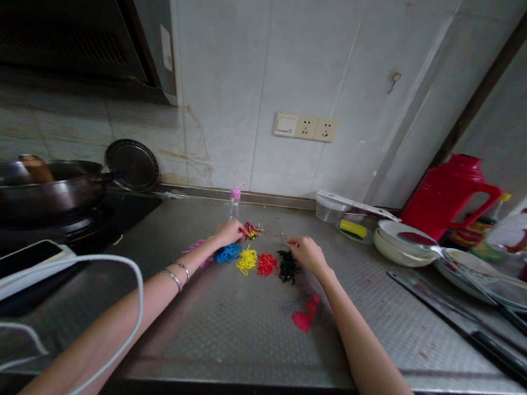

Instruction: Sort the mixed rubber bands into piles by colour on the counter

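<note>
My left hand (228, 233) is at the near-left edge of a small mixed pile (253, 230) of thin coloured strands that look like rubber bands. Its fingers are pinched together; anything between them is too small to make out. Over the far edge of a black pile (288, 267) is my right hand (308, 254), fingers also closed, contents unclear. Between the hands lie a red pile (267, 265) and a yellow pile (247, 259). Beside them, a blue pile (227, 254) sits under my left wrist, and a pink pile (198, 251) is partly hidden by my forearm.
A small pink-capped bottle (234, 201) stands behind my left hand. Torn red scraps (305, 316) lie near my right forearm. At right are bowls (405, 248), a long knife (452, 313) and a red thermos (445, 199). A white cable (139, 278) crosses my left arm.
</note>
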`<state>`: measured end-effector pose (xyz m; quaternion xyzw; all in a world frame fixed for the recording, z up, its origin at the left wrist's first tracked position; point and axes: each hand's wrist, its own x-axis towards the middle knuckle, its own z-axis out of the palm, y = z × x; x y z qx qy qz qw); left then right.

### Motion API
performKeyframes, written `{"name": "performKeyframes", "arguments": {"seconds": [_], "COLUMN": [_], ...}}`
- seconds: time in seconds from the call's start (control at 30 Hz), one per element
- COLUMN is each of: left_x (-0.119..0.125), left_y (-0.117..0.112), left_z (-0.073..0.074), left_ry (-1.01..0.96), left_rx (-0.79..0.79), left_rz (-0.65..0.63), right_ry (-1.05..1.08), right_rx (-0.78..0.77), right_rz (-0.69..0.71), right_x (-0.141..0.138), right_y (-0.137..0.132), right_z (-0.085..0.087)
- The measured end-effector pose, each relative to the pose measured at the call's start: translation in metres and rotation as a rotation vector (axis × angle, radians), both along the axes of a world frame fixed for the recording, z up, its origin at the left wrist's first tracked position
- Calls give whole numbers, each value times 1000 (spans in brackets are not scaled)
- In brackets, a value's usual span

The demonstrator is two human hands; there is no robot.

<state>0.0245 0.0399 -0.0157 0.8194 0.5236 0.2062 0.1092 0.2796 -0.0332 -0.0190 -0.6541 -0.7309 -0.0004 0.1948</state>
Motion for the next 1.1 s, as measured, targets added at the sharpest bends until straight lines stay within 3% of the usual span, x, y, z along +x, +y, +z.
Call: {"name": "performKeyframes", "arguments": {"seconds": [0.23, 0.53, 0.87, 1.1], "left_x": [-1, -8, -9, -8], "left_y": [9, 23, 23, 13], "left_z": [-3, -5, -6, 4], "left_ry": [18, -151, -335, -447], "left_rx": [40, 95, -35, -12], "left_rz": [22, -9, 79, 80], "right_ry": [-26, -24, -16, 14], "right_rx": [-9, 1, 14, 25], "right_rz": [-8, -9, -12, -4], "right_x": [-1, 1, 0, 2], "right_y": [-1, 0, -4, 0], "right_z": [1, -3, 1, -3]}}
